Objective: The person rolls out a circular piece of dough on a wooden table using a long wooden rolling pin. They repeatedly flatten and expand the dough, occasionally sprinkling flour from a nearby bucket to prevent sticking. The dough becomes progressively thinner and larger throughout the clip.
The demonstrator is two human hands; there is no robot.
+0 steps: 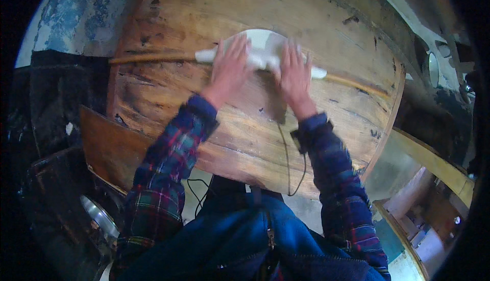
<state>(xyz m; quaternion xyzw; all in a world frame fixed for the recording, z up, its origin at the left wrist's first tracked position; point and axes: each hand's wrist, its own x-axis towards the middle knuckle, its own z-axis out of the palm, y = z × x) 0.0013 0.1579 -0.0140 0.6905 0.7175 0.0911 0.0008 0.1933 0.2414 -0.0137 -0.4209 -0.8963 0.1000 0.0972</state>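
Observation:
A sheet of white dough (264, 41) is partly wrapped around a long, thin wooden rolling pin (157, 57). The pin lies across the wooden board (245, 124), and bare wood shows at both its ends. My left hand (231, 64) rests flat over the left part of the wrapped dough, its fingers stretched out and pointing away from me. Opposite it, my right hand (295, 72) lies flat on the right part in the same way. Both hands are a little blurred. The dough under my palms and the pin's middle are hidden.
A cord (286, 158) hangs near my right sleeve over the board's front edge. A brown wooden panel (115, 147) sticks out at the front left. A shiny metal lid or dish (100, 216) stands lower left. A peeling wall (82, 13) rises at the back left.

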